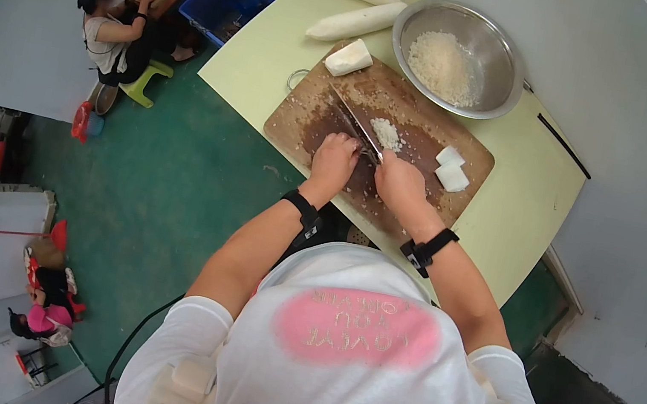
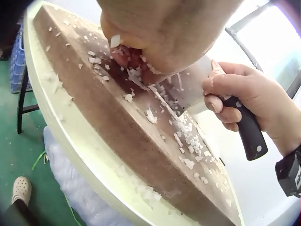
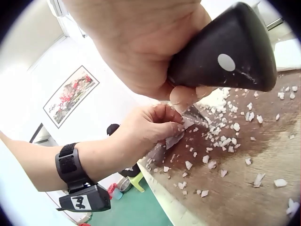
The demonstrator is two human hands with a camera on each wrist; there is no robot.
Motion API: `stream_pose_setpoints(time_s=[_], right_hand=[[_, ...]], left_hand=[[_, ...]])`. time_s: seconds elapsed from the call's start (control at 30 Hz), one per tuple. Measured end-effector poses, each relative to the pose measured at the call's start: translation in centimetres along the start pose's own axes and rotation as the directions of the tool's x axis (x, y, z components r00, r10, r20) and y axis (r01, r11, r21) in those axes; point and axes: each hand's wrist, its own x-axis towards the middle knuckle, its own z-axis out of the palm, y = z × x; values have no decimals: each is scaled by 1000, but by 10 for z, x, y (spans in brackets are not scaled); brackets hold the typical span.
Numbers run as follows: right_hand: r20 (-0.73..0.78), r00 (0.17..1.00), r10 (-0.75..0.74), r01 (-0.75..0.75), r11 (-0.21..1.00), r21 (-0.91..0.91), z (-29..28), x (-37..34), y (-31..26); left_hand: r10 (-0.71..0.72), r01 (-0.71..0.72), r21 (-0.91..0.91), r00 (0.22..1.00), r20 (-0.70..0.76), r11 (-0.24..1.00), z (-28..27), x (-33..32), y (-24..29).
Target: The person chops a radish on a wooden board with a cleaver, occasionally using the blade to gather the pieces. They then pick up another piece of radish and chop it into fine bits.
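Note:
My right hand grips the black riveted handle of a broad-bladed kitchen knife. Its blade stands on edge over the wooden cutting board, slanting away to the upper left. Close beside the blade, my left hand has curled fingers, and its thumb and fingertips pinch a thin, pale piece of radish low over the board. The palm hides part of that piece in the left wrist view. Chopped white bits lie in a small heap right of the blade, with crumbs scattered around.
Two white radish chunks lie at the board's right, and a thicker cut one at its far corner. Behind are whole white radishes and a steel bowl holding chopped bits. A blue crate stands left of the table.

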Motion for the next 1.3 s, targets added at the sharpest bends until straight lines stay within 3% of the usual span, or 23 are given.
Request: stream_pose_setpoints(time_s=[0.2, 0.77, 0.87, 0.93, 1.0, 1.13, 1.3], right_hand=[[-39, 999, -16, 16, 1000, 11, 4, -3, 1], [32, 996, 80, -81, 995, 57, 10, 6, -5], [16, 999, 47, -47, 998, 30, 16, 12, -3], [35, 997, 73, -74, 997, 37, 12, 12, -4], [63, 993, 100, -103, 994, 47, 11, 10, -3], [13, 998, 61, -62, 997, 55, 15, 12, 2], [-41, 998, 40, -37, 996, 79, 7, -3, 2]], left_hand=[[9, -9, -16, 999, -32, 1000, 5, -3, 1], [53, -54, -26, 998, -36, 998, 1, -7, -3], [77, -77, -44, 997, 15, 996, -2, -5, -6], [110, -119, -164, 992, -62, 979, -8, -4, -5], [116, -122, -177, 992, -44, 977, -14, -8, -4], [207, -206, -135, 978, -6, 969, -14, -12, -5], [157, -162, -112, 986, -52, 980, -5, -12, -6]])
